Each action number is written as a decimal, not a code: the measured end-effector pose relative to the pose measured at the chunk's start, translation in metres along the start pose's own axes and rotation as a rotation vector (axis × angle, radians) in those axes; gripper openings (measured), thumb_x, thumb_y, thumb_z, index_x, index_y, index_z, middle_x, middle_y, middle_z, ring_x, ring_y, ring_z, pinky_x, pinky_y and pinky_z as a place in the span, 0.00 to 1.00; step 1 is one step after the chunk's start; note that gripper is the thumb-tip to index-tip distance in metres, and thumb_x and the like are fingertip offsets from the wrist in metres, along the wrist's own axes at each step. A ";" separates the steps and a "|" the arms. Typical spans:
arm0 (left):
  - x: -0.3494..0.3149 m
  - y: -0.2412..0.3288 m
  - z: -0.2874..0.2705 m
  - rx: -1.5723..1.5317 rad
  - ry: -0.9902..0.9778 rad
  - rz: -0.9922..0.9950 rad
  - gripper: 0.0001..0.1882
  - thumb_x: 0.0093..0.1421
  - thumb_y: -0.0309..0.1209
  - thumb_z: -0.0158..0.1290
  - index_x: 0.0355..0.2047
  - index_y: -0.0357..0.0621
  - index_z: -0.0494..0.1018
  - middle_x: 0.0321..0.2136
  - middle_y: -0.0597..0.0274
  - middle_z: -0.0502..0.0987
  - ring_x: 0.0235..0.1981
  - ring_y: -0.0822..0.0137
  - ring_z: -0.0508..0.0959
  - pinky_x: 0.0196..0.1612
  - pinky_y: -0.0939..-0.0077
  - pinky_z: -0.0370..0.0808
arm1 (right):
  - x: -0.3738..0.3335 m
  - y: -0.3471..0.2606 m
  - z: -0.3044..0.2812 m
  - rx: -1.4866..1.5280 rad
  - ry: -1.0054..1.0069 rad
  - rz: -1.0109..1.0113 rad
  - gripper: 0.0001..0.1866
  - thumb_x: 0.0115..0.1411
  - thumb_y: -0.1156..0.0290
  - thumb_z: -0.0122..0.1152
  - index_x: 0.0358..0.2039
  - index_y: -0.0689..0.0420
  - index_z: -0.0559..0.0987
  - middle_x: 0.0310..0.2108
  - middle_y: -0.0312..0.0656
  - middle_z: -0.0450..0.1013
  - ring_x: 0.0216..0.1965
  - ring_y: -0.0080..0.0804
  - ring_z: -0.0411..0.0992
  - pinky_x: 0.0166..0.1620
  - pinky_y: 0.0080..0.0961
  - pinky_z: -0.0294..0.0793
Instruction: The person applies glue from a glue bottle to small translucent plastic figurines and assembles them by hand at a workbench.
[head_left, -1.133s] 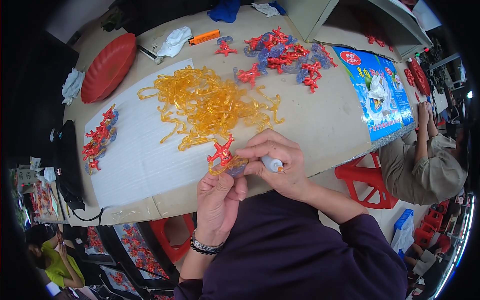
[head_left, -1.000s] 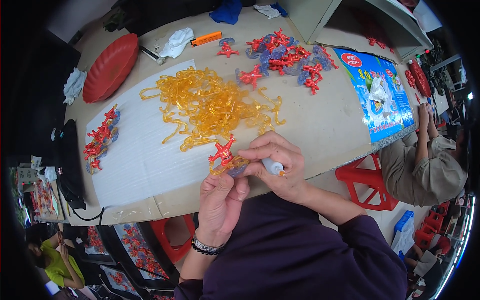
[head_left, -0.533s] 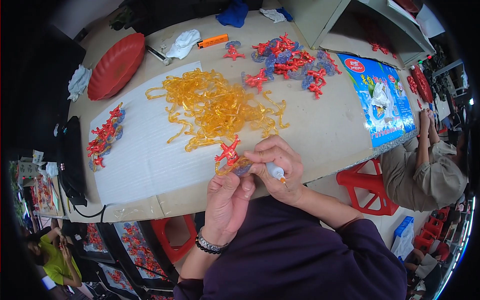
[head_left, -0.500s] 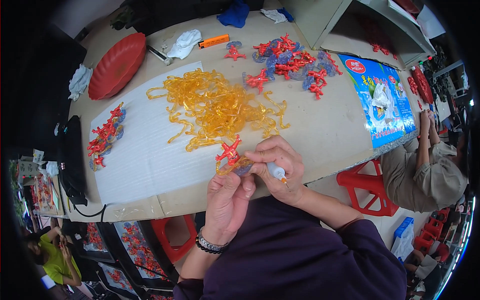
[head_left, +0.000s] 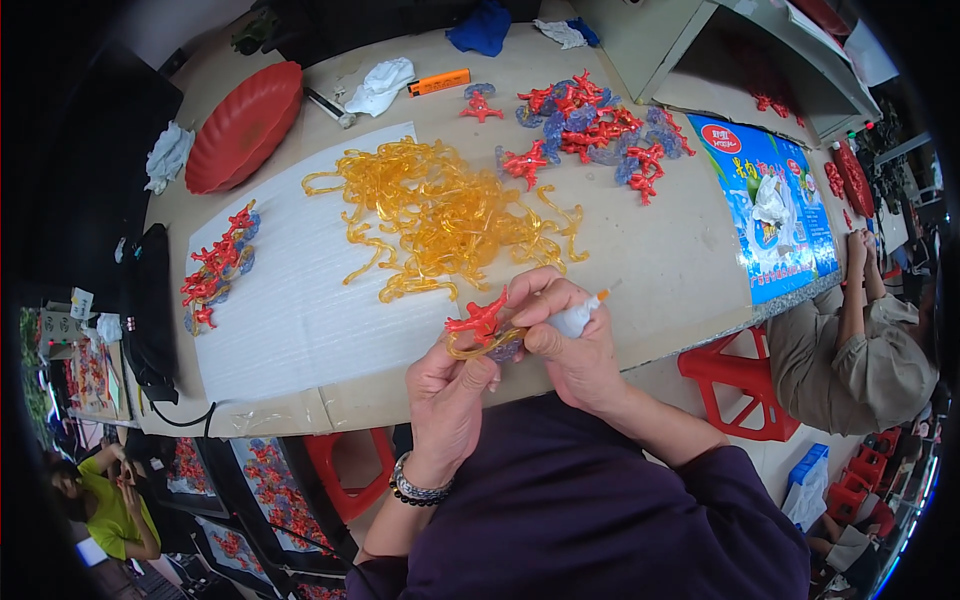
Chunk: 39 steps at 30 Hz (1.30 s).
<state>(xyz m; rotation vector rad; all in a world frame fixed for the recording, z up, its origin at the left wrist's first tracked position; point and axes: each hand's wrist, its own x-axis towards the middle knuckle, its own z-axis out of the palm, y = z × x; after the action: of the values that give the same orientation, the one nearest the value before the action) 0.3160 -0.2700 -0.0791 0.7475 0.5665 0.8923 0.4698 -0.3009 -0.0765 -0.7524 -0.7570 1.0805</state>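
Between both hands, just over the table's near edge, is a small red figurine [head_left: 477, 318] with a translucent purple-blue base [head_left: 507, 351] and a curved amber plastic strip [head_left: 466, 352] along it. My left hand [head_left: 445, 395] is closed around its lower side. With thumb and fingertips my right hand [head_left: 578, 365] pinches the strip's right end, while a small white bottle [head_left: 574, 319] with an orange tip rests in the same hand, tip up and to the right. Just beyond lies a heap of amber strips [head_left: 440, 215]. My fingers partly hide the base.
Red-and-purple figurines lie in a pile [head_left: 590, 125] at the far right and a row [head_left: 218, 262] on the white sheet [head_left: 290, 340]. A red dish [head_left: 245, 128], orange box [head_left: 438, 81] and blue printed sheet [head_left: 770, 215] are around. A red stool [head_left: 735, 385] stands right; other people sit nearby.
The white bottle has swung in my right hand from tip down to tip up. The figurine has tilted and moved slightly right with both hands.
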 end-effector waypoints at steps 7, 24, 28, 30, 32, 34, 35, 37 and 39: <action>0.003 0.008 -0.004 0.153 -0.022 0.075 0.15 0.60 0.27 0.59 0.46 0.34 0.75 0.37 0.66 0.69 0.31 0.78 0.68 0.32 0.85 0.65 | 0.004 -0.017 -0.006 0.244 -0.093 0.451 0.10 0.62 0.70 0.61 0.38 0.58 0.69 0.30 0.38 0.68 0.22 0.22 0.70 0.21 0.19 0.69; -0.002 0.005 0.001 0.095 0.014 0.055 0.15 0.61 0.26 0.57 0.48 0.35 0.75 0.37 0.65 0.70 0.31 0.78 0.68 0.31 0.84 0.65 | 0.005 -0.014 -0.010 0.277 -0.165 0.520 0.10 0.62 0.69 0.62 0.35 0.58 0.70 0.23 0.42 0.73 0.14 0.21 0.67 0.15 0.17 0.63; -0.001 0.002 -0.002 0.019 -0.005 0.090 0.15 0.60 0.25 0.58 0.48 0.36 0.76 0.37 0.65 0.69 0.33 0.77 0.68 0.32 0.83 0.66 | 0.005 -0.012 -0.013 0.341 -0.154 0.543 0.09 0.61 0.71 0.62 0.35 0.57 0.70 0.22 0.42 0.73 0.13 0.21 0.65 0.15 0.17 0.61; 0.000 0.004 -0.004 0.021 -0.014 0.098 0.15 0.59 0.24 0.59 0.47 0.36 0.76 0.38 0.64 0.70 0.34 0.76 0.69 0.34 0.83 0.67 | 0.004 -0.012 -0.012 0.353 -0.155 0.556 0.09 0.61 0.71 0.62 0.35 0.57 0.70 0.22 0.42 0.73 0.13 0.21 0.65 0.15 0.17 0.60; 0.001 0.005 -0.004 0.119 0.007 0.200 0.16 0.57 0.22 0.60 0.47 0.35 0.76 0.40 0.61 0.73 0.38 0.74 0.72 0.39 0.82 0.70 | 0.005 -0.012 -0.012 0.365 -0.156 0.570 0.09 0.61 0.71 0.62 0.35 0.56 0.70 0.22 0.42 0.73 0.13 0.21 0.64 0.15 0.17 0.59; 0.000 0.004 -0.006 0.206 0.041 0.244 0.16 0.56 0.21 0.61 0.46 0.34 0.76 0.39 0.59 0.75 0.38 0.73 0.73 0.40 0.82 0.71 | 0.005 -0.012 -0.011 0.371 -0.164 0.579 0.09 0.62 0.71 0.62 0.35 0.56 0.69 0.22 0.42 0.72 0.12 0.21 0.64 0.15 0.18 0.59; 0.000 0.004 -0.006 0.291 0.071 0.287 0.15 0.55 0.20 0.62 0.44 0.33 0.77 0.38 0.57 0.76 0.37 0.72 0.75 0.40 0.81 0.72 | 0.005 -0.012 -0.012 0.371 -0.162 0.578 0.09 0.62 0.71 0.62 0.35 0.56 0.69 0.22 0.42 0.72 0.12 0.21 0.64 0.15 0.18 0.59; 0.000 0.005 -0.006 0.370 0.102 0.302 0.14 0.55 0.21 0.62 0.42 0.32 0.78 0.35 0.57 0.77 0.34 0.72 0.75 0.38 0.82 0.72 | 0.005 -0.012 -0.012 0.345 -0.162 0.578 0.09 0.61 0.71 0.62 0.35 0.57 0.69 0.22 0.43 0.72 0.13 0.21 0.64 0.15 0.18 0.59; 0.002 0.006 -0.006 0.451 0.136 0.317 0.12 0.54 0.21 0.62 0.40 0.31 0.78 0.32 0.57 0.78 0.31 0.73 0.75 0.35 0.82 0.72 | 0.005 -0.011 -0.011 0.330 -0.157 0.573 0.10 0.61 0.71 0.62 0.35 0.58 0.69 0.22 0.43 0.72 0.13 0.21 0.64 0.15 0.17 0.59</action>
<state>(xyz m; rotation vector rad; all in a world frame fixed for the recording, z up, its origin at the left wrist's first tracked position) 0.3101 -0.2638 -0.0780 1.2143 0.7971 1.1297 0.4858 -0.3010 -0.0721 -0.6157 -0.4786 1.7511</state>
